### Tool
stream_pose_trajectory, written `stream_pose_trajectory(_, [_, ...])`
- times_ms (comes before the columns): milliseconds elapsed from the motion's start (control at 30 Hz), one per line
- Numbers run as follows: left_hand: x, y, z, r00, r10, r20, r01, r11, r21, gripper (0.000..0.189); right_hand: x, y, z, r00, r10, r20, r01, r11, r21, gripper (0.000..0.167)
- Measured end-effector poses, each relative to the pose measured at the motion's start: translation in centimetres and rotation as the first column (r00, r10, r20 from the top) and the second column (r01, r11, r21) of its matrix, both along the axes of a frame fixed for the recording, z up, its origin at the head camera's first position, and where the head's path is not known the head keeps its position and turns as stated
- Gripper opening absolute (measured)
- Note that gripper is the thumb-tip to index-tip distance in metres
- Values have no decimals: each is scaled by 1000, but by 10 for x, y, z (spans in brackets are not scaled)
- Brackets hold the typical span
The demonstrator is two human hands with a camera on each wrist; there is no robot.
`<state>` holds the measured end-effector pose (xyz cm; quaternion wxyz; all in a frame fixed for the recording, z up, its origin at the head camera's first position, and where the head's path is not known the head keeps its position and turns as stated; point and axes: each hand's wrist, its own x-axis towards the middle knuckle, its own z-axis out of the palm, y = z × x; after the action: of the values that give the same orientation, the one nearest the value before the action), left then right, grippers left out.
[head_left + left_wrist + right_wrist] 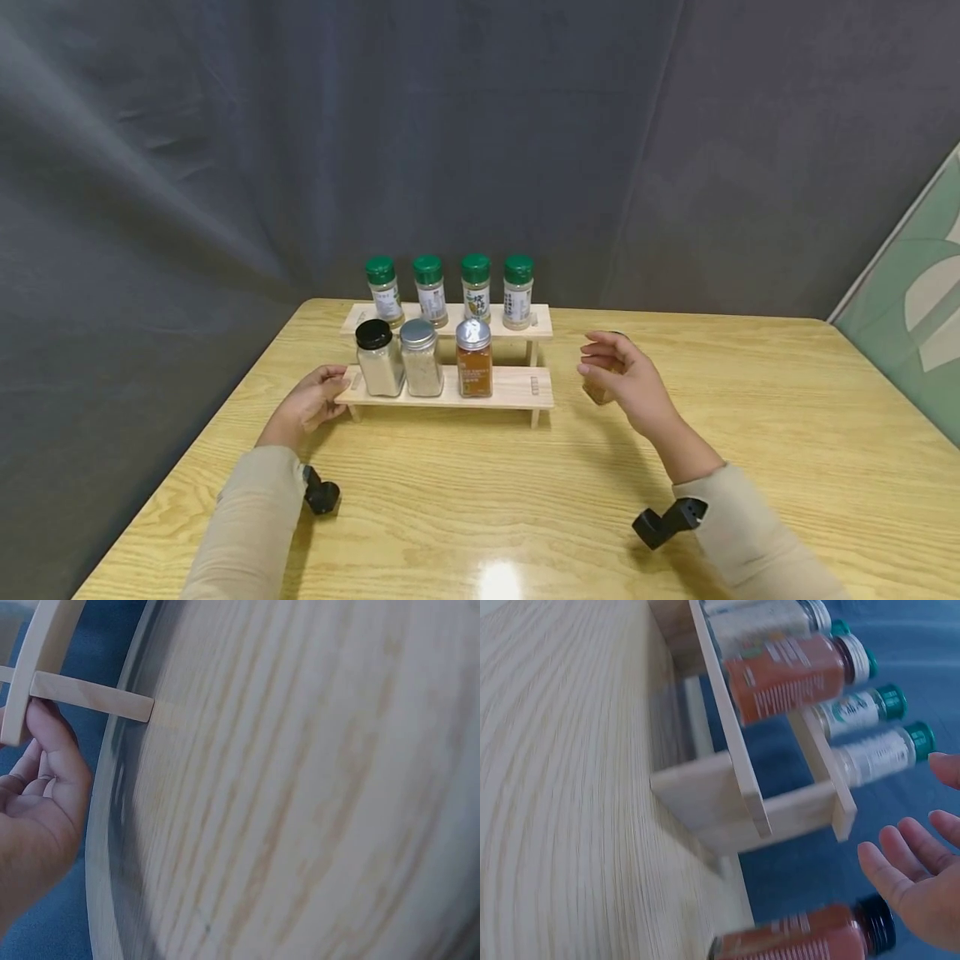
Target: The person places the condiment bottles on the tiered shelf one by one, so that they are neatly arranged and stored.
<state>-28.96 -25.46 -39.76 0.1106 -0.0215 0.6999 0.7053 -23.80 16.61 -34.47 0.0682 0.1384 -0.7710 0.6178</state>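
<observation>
A two-tier wooden spice rack [516, 385] stands on the table. My left hand [309, 402] grips the left end of its lower shelf, beside the leg [94, 696] in the left wrist view. My right hand [632, 387] is to the right of the rack, fingers parted and holding nothing. Next to it on the table stands a jar of reddish-brown spice [795, 939] with a black lid, partly hidden by the hand in the head view. The lower shelf bears a black-lidded jar [381, 367], a silver-lidded pale jar [423, 368] and a silver-lidded orange-brown jar [475, 368].
Several green-capped spice bottles [517, 302] line the upper shelf [542, 321]. Behind the wood-grain table [465, 492] hangs a dark grey curtain [480, 150]. A green and white panel [918, 292] leans at the far right.
</observation>
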Motion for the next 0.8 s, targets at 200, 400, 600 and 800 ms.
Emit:
stream_pose_trajectory(200, [-1,0,0,1000,4,6,-4,1000,9,30,3,20,-3,998,-55,-22,55,998,-6,48])
stream_pose_trajectory(400, [-2,0,0,1000,-7,2,7,1000,-7,33,3,39,-7,989,-139,-43,139,990,-11,38])
stream_pose_trajectory(600, [-1,-1,1,1000,-4,1,4,1000,-6,35,-3,50,-14,986,-168,-19,166,983,-78,28])
stream_pose_trajectory(800, [0,-2,0,1000,-15,-1,15,1000,7,34,-11,55,-24,983,-180,19,181,983,-14,44])
